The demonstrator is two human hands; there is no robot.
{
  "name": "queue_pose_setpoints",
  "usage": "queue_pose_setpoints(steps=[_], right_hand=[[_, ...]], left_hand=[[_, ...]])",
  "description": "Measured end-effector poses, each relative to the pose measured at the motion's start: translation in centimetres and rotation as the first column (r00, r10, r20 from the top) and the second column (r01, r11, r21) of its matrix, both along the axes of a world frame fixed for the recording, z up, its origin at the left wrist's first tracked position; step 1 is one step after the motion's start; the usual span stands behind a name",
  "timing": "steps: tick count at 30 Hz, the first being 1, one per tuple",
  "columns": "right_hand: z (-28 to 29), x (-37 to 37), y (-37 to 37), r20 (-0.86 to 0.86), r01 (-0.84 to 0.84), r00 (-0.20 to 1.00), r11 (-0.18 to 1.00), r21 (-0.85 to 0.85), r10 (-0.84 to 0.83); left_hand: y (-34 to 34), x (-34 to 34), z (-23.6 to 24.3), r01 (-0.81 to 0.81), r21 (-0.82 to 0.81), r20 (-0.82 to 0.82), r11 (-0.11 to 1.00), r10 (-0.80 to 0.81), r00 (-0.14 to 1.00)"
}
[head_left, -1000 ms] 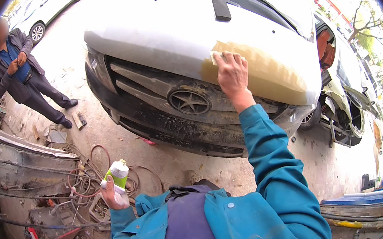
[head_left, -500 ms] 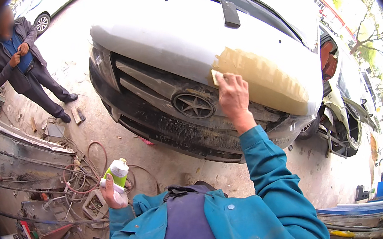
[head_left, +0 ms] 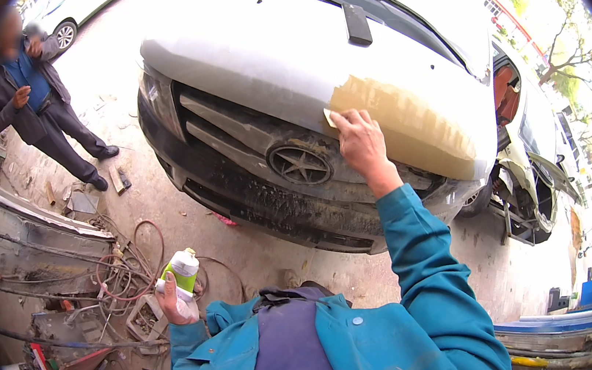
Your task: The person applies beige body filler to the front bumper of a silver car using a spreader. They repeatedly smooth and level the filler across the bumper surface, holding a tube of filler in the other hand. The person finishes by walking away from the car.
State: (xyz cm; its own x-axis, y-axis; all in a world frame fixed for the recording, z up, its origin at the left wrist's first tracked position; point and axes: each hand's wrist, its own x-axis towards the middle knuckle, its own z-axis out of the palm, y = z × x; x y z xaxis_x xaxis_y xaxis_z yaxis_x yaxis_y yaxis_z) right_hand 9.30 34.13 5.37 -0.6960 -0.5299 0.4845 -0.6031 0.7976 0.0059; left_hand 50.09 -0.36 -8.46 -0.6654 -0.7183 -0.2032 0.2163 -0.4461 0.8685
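Observation:
My right hand (head_left: pixel 365 145) pinches a pale, thin putty spreader (head_left: pixel 329 118) at the front edge of the silver hood (head_left: pixel 253 54). Beside it, a broad patch of tan filler (head_left: pixel 407 125) covers the hood's right front part, with streaks along its upper border. Low on the left, my left hand (head_left: pixel 176 305) is wrapped round a white and lime-green plastic bottle (head_left: pixel 182 269) that stands nearly upright. Only its thumb and part of the palm show; the other fingers are hidden.
A dark grille with a star emblem (head_left: pixel 300 165) lies below the hood edge. A black block (head_left: pixel 357 25) rests by the wipers. Tangled hoses (head_left: pixel 130 268) lie near my left side. A person (head_left: pixel 34 94) stands at left. A damaged vehicle (head_left: pixel 528 162) is at right.
My right hand and the spreader have shifted slightly left along the hood edge, and the spreader is angled differently. The person at left has raised one hand. My left hand stays with the bottle.

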Motion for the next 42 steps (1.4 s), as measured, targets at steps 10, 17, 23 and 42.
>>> queue_pose_setpoints(steps=[10,17,23,42], right_hand=[[4.1,-9.4,-0.2,-0.006,0.130,0.991,0.991,0.017,-0.130],[1.0,-4.8,-0.2,-0.058,0.058,0.997,0.997,0.058,-0.054],[2.4,-1.9,1.3,0.102,0.037,0.994,0.997,0.062,-0.043],[2.9,-1.6,6.4,0.064,0.027,0.997,0.995,0.096,-0.033]], left_hand=[[-0.6,0.2,0.2,-0.061,-0.006,-0.002,0.998,0.061,0.998],[0.0,0.2,0.2,0.007,0.013,-0.019,1.000,-0.007,1.000],[0.4,-0.5,0.3,-0.014,0.020,-0.042,1.000,0.015,0.999],[0.8,-0.4,0.6,0.042,-0.010,-0.041,0.999,-0.043,0.998]])
